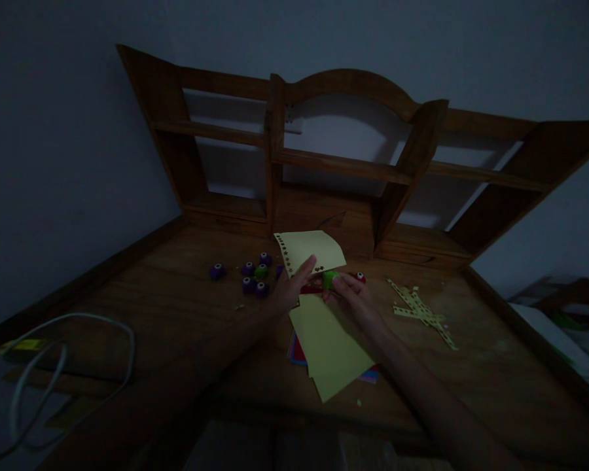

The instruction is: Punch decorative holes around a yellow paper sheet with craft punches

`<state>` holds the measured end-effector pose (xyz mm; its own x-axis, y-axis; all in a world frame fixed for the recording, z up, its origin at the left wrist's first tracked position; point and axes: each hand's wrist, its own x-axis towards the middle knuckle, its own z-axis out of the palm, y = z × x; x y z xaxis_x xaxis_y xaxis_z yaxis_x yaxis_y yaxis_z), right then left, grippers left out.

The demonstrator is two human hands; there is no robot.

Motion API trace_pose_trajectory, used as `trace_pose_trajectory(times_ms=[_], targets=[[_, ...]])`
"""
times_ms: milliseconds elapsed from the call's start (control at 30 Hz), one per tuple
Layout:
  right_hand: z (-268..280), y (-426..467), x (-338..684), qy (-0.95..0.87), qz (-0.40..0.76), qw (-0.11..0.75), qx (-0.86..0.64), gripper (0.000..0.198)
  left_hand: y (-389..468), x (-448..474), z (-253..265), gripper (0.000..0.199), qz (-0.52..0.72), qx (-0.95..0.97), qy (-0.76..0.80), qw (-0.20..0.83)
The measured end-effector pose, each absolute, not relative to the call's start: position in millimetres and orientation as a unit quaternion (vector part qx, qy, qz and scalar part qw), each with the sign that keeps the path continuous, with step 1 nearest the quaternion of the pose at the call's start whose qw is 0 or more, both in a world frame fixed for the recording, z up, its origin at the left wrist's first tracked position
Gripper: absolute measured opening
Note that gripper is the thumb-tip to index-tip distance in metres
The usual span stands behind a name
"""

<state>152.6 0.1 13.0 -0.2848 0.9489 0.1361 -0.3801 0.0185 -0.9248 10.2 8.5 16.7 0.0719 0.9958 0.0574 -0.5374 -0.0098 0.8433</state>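
Note:
My left hand point(294, 284) grips a pale yellow sheet of paper point(310, 246) by its near edge, with the thumb on top. Small shapes are punched along the sheet's left edge and at its near edge. In my right hand point(357, 301) is a green craft punch point(329, 280), held against the near edge of that sheet. Whether the paper sits inside the punch's slot I cannot tell. Beneath my hands lie more yellow sheets point(331, 347), on top of coloured paper point(298, 352).
Several purple craft punches point(249, 284) and a green one point(260, 271) stand to the left. A red punch point(360, 277) is behind my right hand. Punched yellow strips point(419, 311) lie right. A wooden shelf unit point(343, 163) backs the desk; a white cable point(130, 347) loops at left.

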Motion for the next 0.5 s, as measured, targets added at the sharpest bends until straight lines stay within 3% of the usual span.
trace_pose_trajectory(times_ms=[500], targets=[[8.9,3.8,154.3,-0.498,0.630,0.520,-0.291,0.021,11.6,9.7,9.9,0.050,0.606,0.405,0.305,0.613]])
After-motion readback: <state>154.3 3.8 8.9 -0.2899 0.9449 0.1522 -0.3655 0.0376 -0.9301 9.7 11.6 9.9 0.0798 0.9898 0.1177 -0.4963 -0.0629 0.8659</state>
